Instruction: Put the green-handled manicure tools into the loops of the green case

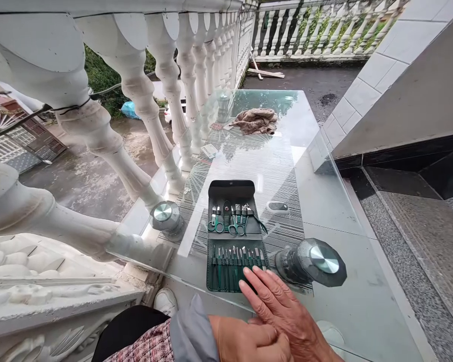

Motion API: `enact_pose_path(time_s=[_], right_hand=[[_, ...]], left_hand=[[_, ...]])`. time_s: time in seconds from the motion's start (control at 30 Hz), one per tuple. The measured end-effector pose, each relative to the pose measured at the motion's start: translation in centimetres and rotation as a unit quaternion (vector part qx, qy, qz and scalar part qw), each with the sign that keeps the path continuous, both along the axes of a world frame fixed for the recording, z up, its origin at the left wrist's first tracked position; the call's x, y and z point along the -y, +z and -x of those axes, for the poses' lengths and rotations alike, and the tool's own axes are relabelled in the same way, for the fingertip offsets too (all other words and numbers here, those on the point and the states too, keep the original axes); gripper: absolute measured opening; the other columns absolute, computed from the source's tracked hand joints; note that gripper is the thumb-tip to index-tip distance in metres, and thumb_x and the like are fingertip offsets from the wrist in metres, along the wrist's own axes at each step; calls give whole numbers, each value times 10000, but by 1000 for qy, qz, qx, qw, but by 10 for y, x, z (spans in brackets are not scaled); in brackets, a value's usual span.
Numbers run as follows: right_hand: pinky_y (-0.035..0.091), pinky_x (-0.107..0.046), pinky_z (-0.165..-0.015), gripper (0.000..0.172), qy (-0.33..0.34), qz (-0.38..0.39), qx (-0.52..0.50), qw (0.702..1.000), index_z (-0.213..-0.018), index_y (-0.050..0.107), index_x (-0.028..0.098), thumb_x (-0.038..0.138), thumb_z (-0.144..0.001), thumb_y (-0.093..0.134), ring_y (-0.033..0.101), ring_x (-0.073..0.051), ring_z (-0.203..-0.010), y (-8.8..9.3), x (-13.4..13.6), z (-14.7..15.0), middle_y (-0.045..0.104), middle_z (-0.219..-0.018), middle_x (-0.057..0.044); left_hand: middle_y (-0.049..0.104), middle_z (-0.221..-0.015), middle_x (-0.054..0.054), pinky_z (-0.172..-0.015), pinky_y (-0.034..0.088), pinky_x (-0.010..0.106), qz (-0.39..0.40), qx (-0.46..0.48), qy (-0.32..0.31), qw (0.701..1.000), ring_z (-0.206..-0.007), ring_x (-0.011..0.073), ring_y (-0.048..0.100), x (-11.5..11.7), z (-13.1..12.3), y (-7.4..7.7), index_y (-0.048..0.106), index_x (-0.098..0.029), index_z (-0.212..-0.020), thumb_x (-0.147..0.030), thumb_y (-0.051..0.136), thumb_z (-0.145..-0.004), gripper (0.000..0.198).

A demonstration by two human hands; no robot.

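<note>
A dark green manicure set case (237, 236) lies unfolded on the glass table (366, 296), its flap at the far end. The upper panel holds scissors (237, 229) and nail clippers (243, 213) under loops. Slim green-handled tools (230, 261) fill a row in the lower panel. My right hand (287, 311) is stretched out flat, its fingertips over the case's near right corner. My left hand (251, 342) is curled closed against the side of my right hand. Whatever its fingers may hold is hidden.
Under the glass stand two dark faceted supports with silver discs, one left (164, 212) and one right (323, 257). A small grey oval object (278, 206) lies right of the case. Farther back is a crumpled brown cloth (255, 120). White balusters (136, 90) line the left.
</note>
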State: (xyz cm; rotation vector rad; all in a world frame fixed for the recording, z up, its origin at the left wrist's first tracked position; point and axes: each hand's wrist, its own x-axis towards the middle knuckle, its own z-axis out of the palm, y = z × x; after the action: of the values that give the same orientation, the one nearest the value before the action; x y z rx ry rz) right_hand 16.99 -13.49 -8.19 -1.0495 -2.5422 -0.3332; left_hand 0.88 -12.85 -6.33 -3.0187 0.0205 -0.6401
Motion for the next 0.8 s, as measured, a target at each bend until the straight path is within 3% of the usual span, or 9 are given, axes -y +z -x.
enact_pose_path(time_s=[0.1, 0.23, 0.33, 0.43, 0.6, 0.8], right_hand=[[398, -399, -1028, 495, -18, -14, 8, 1000, -1356, 405, 168, 151, -863, 366, 338, -218, -1321, -2, 1, 4, 367, -1444, -62], [321, -419, -1084, 455, -28, -10, -16, 999, -1316, 455, 153, 197, -864, 439, 329, -221, -1326, 1, 3, 9, 403, -1424, -63], [270, -416, -1112, 457, -39, -2, -43, 998, -1304, 466, 173, 246, -855, 512, 349, -209, -1316, 4, 4, 11, 446, -1395, -59], [238, -404, -1123, 465, -38, 7, -46, 998, -1311, 459, 176, 275, -860, 518, 355, -206, -1312, 5, 4, 13, 451, -1391, -61], [228, -413, -1122, 451, -38, -4, -48, 998, -1307, 463, 184, 282, -869, 507, 375, -211, -1299, 7, 3, 16, 477, -1370, -58], [240, -423, -1123, 460, -37, -6, -41, 998, -1316, 453, 159, 183, -858, 499, 368, -219, -1307, 3, 4, 17, 461, -1380, -89]], left_hand=[[683, -915, 72, -780, 571, 288, -15, 48, 67, 996, -844, 156, 645, -7, 9, 16, 650, -187, -957, -293, 418, -922, 258], [668, -1009, 118, -906, 521, 332, -27, 138, 213, 967, -1008, 203, 609, -30, 34, 39, 621, -75, -1015, -171, 442, -898, 234], [636, -1097, 148, -935, 499, 367, -31, 111, 352, 929, -1093, 246, 567, -48, 52, 42, 598, -64, -1088, -132, 407, -905, 273], [600, -1163, 161, -904, 509, 383, -52, 17, 440, 896, -1102, 270, 561, -59, 61, 34, 578, -62, -1128, -96, 345, -905, 324], [561, -1198, 202, -939, 469, 365, -34, -110, 453, 884, -1125, 253, 546, -63, 60, 20, 508, -20, -1197, -60, 372, -869, 358], [549, -1197, 239, -933, 452, 390, -40, -165, 442, 881, -1134, 256, 535, -63, 55, 13, 465, 13, -1236, -54, 350, -860, 399]])
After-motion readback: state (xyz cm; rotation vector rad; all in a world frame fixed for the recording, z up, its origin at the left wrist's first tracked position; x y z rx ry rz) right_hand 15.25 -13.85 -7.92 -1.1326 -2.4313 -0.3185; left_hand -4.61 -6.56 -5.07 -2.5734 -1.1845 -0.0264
